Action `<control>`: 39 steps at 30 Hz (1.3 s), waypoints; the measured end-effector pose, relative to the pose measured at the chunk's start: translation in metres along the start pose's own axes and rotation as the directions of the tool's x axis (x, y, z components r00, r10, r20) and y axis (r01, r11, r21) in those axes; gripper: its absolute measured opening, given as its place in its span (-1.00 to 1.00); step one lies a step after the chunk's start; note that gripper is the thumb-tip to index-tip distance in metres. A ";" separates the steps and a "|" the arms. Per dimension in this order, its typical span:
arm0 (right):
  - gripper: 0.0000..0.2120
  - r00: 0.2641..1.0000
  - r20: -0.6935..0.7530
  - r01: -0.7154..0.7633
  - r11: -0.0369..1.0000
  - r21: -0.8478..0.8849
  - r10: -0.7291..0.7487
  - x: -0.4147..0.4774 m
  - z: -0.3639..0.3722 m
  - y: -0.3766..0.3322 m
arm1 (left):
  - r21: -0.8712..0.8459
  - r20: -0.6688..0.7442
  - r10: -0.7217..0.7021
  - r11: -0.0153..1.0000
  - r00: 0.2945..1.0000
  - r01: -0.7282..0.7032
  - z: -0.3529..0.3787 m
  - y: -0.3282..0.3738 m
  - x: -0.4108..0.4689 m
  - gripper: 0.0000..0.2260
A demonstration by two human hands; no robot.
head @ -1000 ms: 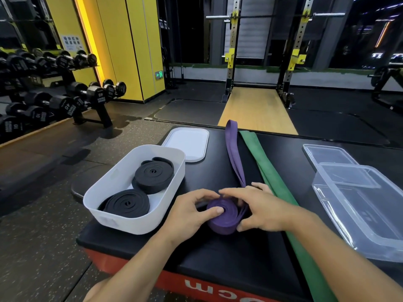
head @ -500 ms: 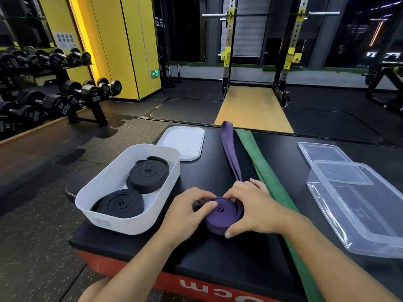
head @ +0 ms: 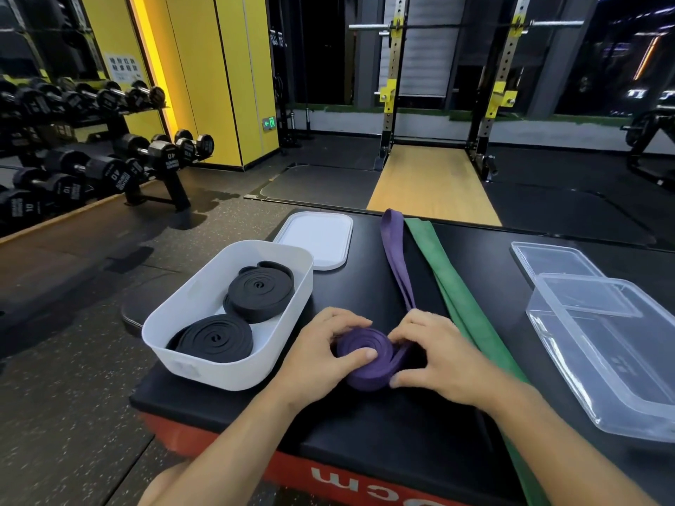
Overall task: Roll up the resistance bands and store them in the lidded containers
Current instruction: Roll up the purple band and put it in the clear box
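Purple band (head: 367, 354) coil lies on the desk (head: 365, 432) between both hands. Left hand (head: 321, 354) grips its left side, thumb on top; right hand (head: 434, 354) pinches its right edge. Unrolled tail extends far

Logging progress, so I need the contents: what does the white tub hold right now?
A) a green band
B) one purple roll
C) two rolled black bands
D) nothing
C: the white tub holds two coiled black bands, while the purple band sits outside it.
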State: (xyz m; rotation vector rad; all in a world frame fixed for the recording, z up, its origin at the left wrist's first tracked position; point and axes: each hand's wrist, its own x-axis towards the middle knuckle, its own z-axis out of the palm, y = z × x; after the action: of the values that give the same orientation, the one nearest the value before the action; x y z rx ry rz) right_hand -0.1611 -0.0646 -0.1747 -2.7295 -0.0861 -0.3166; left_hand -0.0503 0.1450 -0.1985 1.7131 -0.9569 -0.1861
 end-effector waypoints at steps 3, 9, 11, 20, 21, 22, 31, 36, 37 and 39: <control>-0.56 0.999 -0.010 0.035 0.999 -0.004 -0.035 0.000 -0.003 0.011 | 0.026 -0.006 -0.018 1.000 1.000 0.018 0.000 -0.001 0.001 -0.71; -0.15 0.985 0.150 -0.098 0.990 0.106 0.082 -0.004 -0.007 -0.003 | -0.060 0.005 -0.064 0.996 0.998 0.064 0.001 0.003 0.001 -0.63; -0.19 0.980 0.190 -0.080 0.990 0.115 0.057 -0.003 -0.008 -0.010 | -0.104 0.012 -0.080 0.991 0.997 0.080 0.000 0.003 0.000 -0.56; -0.10 0.982 0.174 -0.078 0.997 -0.016 0.079 0.005 -0.005 -0.024 | -0.065 -0.027 -0.034 0.997 0.999 0.032 0.005 0.002 -0.002 -0.47; -0.11 0.984 0.157 -0.075 0.996 -0.058 0.083 0.004 -0.005 -0.025 | -0.018 -0.051 -0.023 1.000 0.998 0.023 0.005 0.002 -0.003 -0.50; -0.13 0.987 0.137 -0.073 0.993 -0.094 0.086 0.003 -0.006 -0.026 | 0.029 -0.073 -0.015 0.999 0.997 0.017 0.005 0.003 -0.003 -0.53; -0.29 0.976 -0.168 -0.172 0.966 -0.192 0.141 -0.001 0.006 -0.038 | 0.024 -0.059 -0.031 0.999 0.998 0.032 0.005 0.004 -0.003 -0.68; -0.25 0.977 -0.205 -0.109 0.965 -0.239 0.059 0.000 0.013 -0.035 | -0.005 -0.032 -0.050 0.999 0.998 0.050 0.000 0.003 -0.001 -0.63; -0.25 0.989 -0.139 -0.088 0.968 -0.234 0.056 0.000 0.008 -0.029 | -0.018 -0.029 -0.069 0.997 0.997 0.069 0.000 0.003 -0.001 -0.62; -0.29 0.998 0.019 -0.050 0.980 -0.194 0.055 -0.002 -0.003 -0.014 | -0.043 -0.020 -0.100 0.994 0.995 0.099 0.000 0.003 0.000 -0.62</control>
State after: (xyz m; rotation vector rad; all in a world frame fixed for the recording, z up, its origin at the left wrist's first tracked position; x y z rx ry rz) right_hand -0.1652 -0.0525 -0.1671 -2.9228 0.0113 -0.2910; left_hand -0.0514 0.1445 -0.1961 1.7218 -0.8464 -0.2504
